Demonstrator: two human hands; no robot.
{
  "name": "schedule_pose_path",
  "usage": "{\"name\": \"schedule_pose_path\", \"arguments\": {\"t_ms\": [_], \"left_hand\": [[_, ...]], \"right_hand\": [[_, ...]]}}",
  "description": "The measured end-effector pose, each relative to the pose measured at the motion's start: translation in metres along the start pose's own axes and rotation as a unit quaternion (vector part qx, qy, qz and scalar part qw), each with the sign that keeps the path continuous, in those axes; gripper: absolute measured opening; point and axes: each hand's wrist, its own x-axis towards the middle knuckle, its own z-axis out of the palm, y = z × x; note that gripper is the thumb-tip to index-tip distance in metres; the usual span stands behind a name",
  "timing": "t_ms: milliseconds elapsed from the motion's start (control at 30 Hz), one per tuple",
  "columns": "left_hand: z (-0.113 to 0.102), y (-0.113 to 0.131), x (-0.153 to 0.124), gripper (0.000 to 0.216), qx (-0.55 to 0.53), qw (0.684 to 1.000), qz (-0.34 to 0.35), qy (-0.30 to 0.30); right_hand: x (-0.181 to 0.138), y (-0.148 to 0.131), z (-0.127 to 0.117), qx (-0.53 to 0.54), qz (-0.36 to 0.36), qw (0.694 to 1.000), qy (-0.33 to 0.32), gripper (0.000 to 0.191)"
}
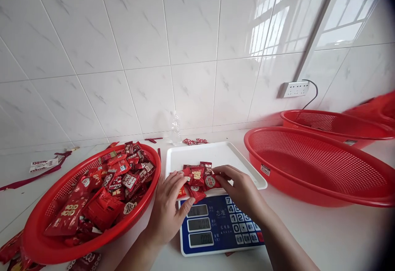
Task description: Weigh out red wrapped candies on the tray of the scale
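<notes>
Candy packets: small red wrapped bits, heaped at the near edge of the white tray, right between the two hands
Weight: pretty light each, I'd guess
Feel: crinkly soft wrapper, probably something firmer in the middle
Slip factor: shiny film, so they'd likely slide over each other and off that smooth tray
Fragile?: doubt it, though a hard squeeze might squash what's inside
Best grab: cup the heap from both sides, or pinch one by its flat end
Left hand: curved round the heap's left side, thumb well apart from the fingers
Right hand: fingertips at the heap's right edge, can't tell if they're pinching anything
Scale: under the tray, blue panel on the near side
Full basket: left of the scale, loaded with more packets
</notes>
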Motion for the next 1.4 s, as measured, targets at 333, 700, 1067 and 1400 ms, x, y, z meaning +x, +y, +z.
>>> {"name": "schedule_pose_path", "arguments": {"t_ms": [333, 700, 1067, 1400], "left_hand": [[-0.004, 0.003, -0.002, 0.035, 0.028, 0.996, 0.076, -0.022], [0.002, 0.011, -0.006, 0.024, 0.005, 0.997, 0.076, 0.016], [-0.001, 0.01, -0.006, 0.025, -0.026, 0.997, 0.062, 0.035], [-0.004, 0.011, -0.002, 0.022, -0.082, 0.994, 0.043, 0.063]], "right_hand": [[-0.008, 0.0, 0.001, 0.061, -0.011, 0.98, 0.191, 0.013], [-0.012, 0.004, 0.004, 0.068, 0.012, 0.977, 0.204, 0.012], [-0.011, 0.004, 0.003, 0.063, 0.03, 0.976, 0.207, 0.013], [-0.008, 0.003, 0.0, 0.08, 0.048, 0.972, 0.216, 0.012]]}}
